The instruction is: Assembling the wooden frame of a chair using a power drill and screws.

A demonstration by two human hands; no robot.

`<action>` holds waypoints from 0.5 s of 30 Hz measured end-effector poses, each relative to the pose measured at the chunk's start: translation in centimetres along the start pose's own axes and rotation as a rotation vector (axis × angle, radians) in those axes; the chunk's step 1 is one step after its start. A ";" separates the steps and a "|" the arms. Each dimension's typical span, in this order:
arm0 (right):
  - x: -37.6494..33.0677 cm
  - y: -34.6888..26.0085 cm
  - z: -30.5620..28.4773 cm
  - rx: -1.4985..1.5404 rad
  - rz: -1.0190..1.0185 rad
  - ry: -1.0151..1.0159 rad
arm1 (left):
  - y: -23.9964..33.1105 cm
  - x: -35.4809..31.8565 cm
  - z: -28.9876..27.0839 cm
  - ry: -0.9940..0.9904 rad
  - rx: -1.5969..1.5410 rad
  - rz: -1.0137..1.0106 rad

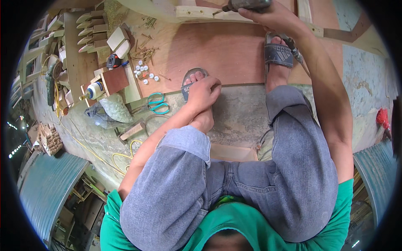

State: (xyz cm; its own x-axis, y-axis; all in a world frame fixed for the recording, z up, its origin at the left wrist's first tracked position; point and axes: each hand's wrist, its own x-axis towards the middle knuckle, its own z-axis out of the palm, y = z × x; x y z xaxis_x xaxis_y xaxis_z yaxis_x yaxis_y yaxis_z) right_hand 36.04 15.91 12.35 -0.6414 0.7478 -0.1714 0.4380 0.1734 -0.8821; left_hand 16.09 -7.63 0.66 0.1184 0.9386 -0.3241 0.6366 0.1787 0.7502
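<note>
My right hand (274,17) is closed round the dark body of a drill (251,4) at the top edge, its thin bit aimed left over a pale curved wooden frame (197,13). A hose with a metal fitting (296,55) runs down beside my right wrist. Low over my left foot, next to the grey slide sandal (195,75), hangs my left hand (202,93). Its fingers are curled together, and whatever they may hold is hidden. Under the frame lies a reddish plywood sheet (234,54).
Loose screws (144,55) and small white caps (144,68) lie left on the plywood. Beside them are a tape measure (113,61), a glue bottle (94,90), teal-handled scissors (158,103), a hammer (132,131) and a plastic bag (115,108). A yellow cord (90,150) crosses the concrete.
</note>
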 end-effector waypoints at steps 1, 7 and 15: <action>0.2 -0.3 -0.1 -0.056 0.073 0.004 | -0.1 0.1 -0.2 0.012 -0.009 0.001; -0.8 0.8 1.0 -0.144 0.327 0.085 | -1.1 0.4 -0.8 0.181 -0.064 -0.052; -2.5 1.4 3.0 0.107 0.343 0.218 | -1.6 0.5 -0.8 0.222 -0.154 -0.037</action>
State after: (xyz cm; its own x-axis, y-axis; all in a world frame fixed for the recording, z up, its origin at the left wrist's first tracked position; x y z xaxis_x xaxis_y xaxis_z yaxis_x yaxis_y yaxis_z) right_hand 36.36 12.37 10.25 -0.3162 0.8706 -0.3769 0.5279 -0.1686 -0.8324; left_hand 14.52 -7.21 -0.20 -0.0832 0.9692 -0.2316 0.5121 0.2410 0.8244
